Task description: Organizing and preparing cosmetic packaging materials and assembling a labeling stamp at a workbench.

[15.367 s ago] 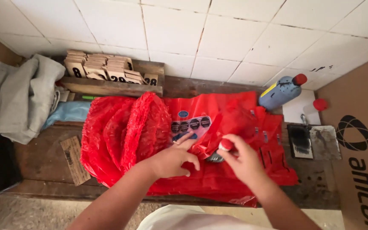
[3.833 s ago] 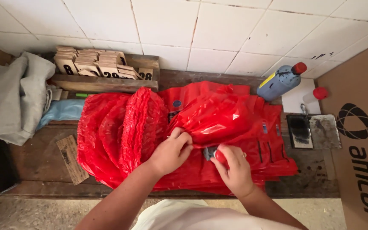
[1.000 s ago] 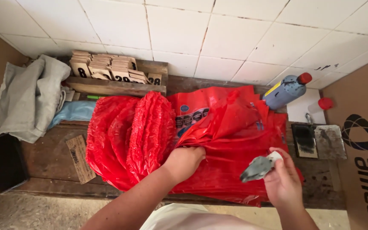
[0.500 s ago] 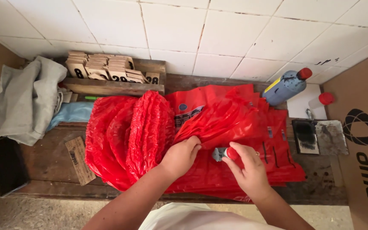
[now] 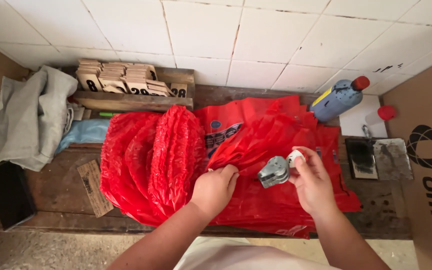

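White wall tiles (image 5: 276, 40) back a worn wooden bench (image 5: 51, 185) running the full width of the view; most of its top is covered by a heap of red plastic bags (image 5: 276, 130), with a pleated bundle of more red bags (image 5: 151, 160) at nine o'clock of the hands, spilling to the bench's front edge. The left hand (image 5: 216, 187) is closed, pinching a gathered fold of red plastic; the right hand (image 5: 313, 180), just beside it at three o'clock, grips a small grey metal stamp (image 5: 274, 172) between thumb and fingers, raised just above the bags. At one o'clock a blue bottle (image 5: 338, 99) lies tilted; a black ink pad (image 5: 362, 159) sits at three o'clock, near the cardboard box (image 5: 431, 165) walling that side. Grey cloth (image 5: 31, 120) crowds ten o'clock; a wooden rack of number tags (image 5: 126, 87) stands at eleven. Bare wood shows only at eight o'clock.
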